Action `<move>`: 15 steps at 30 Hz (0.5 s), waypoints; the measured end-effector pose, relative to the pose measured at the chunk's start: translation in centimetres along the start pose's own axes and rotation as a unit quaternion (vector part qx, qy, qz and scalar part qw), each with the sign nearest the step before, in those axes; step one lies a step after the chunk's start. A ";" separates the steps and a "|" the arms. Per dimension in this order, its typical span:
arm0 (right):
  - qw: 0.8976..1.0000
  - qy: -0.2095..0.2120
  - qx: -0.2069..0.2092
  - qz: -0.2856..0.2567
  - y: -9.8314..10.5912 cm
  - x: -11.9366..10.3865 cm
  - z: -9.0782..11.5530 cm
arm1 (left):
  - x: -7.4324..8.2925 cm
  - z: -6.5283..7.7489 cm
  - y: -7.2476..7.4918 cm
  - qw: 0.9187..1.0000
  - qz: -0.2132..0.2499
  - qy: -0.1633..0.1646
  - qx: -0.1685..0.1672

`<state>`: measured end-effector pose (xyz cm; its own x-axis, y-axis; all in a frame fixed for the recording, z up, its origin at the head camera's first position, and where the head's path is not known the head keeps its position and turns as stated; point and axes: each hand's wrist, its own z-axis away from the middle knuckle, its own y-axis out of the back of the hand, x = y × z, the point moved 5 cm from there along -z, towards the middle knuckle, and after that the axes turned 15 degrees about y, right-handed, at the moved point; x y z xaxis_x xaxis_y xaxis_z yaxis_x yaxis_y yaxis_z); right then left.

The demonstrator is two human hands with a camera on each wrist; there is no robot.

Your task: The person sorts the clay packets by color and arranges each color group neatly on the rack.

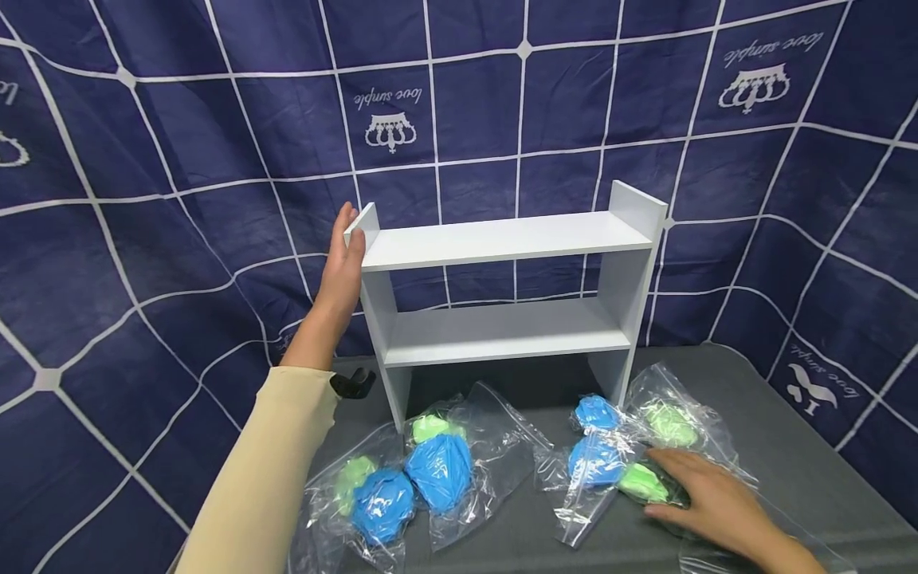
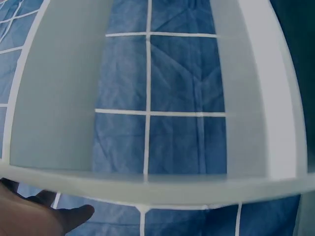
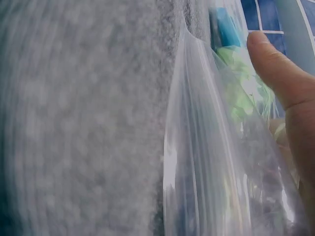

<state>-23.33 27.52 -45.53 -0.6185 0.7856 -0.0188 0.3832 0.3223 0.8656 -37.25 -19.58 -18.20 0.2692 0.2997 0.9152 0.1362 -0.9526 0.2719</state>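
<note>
A white two-tier shelf (image 1: 505, 239) stands upright on the grey surface. My left hand (image 1: 343, 267) rests against the top of its left side panel with fingers extended. In the left wrist view that hand (image 2: 34, 214) shows partly behind the panel's edge. My right hand (image 1: 717, 498) is at a clear plastic bag with a bright green lump (image 1: 643, 483), thumb and fingers spread on either side of it. The right wrist view shows the straight thumb (image 3: 275, 61) beside the clear plastic (image 3: 206, 147); the other fingers are mostly hidden.
Clear bags with blue lumps (image 1: 383, 506) and green lumps (image 1: 430, 428) lie before the shelf's left leg. More blue lumps (image 1: 595, 461) and a pale green lump (image 1: 670, 424) in bags lie by its right leg. A navy checked cloth (image 1: 473, 112) hangs behind.
</note>
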 end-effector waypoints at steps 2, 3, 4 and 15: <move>1.000 0.008 0.005 0.000 -0.1 0.0 0.0 | 0.4 -0.4 -0.2 1.000 0.012 -0.006 0.005; 1.000 0.011 0.008 0.001 -0.1 -0.1 0.0 | 0.3 -0.8 -0.2 1.000 0.020 -0.010 0.007; 1.000 0.015 0.012 0.001 -0.1 -0.1 0.0 | 0.1 -1.2 -0.2 0.999 0.027 -0.011 0.013; 0.999 0.029 0.040 0.014 -0.7 -0.3 0.2 | -0.4 -2.9 0.0 0.996 0.063 -0.046 0.045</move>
<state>-23.25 27.16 -46.23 -0.6445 0.7638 0.0355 0.4524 0.3435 0.8230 -40.16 -19.80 -17.66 0.3754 0.1862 0.9080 0.1805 -0.9755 0.1254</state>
